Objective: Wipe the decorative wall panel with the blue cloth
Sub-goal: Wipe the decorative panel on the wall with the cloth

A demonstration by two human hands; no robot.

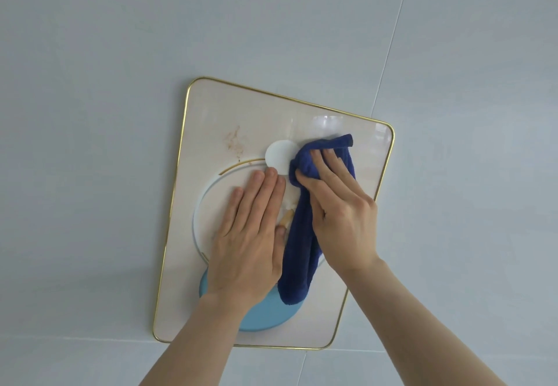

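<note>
The decorative wall panel (217, 114) is a pale pink rounded rectangle with a thin gold rim, hanging on a grey wall. It carries a white disc (279, 156), a large white ring and a light blue disc (262, 316) at the bottom. A reddish-brown smear (235, 141) marks its upper left. My right hand (341, 210) presses the dark blue cloth (299, 253) against the panel just right of the white disc; the cloth's tail hangs down over the blue disc. My left hand (250, 234) lies flat on the ring, fingers together, holding nothing.
Grey wall tiles (120, 38) surround the panel, with a seam line (392, 53) running up to the right and another seam below the panel's lower edge.
</note>
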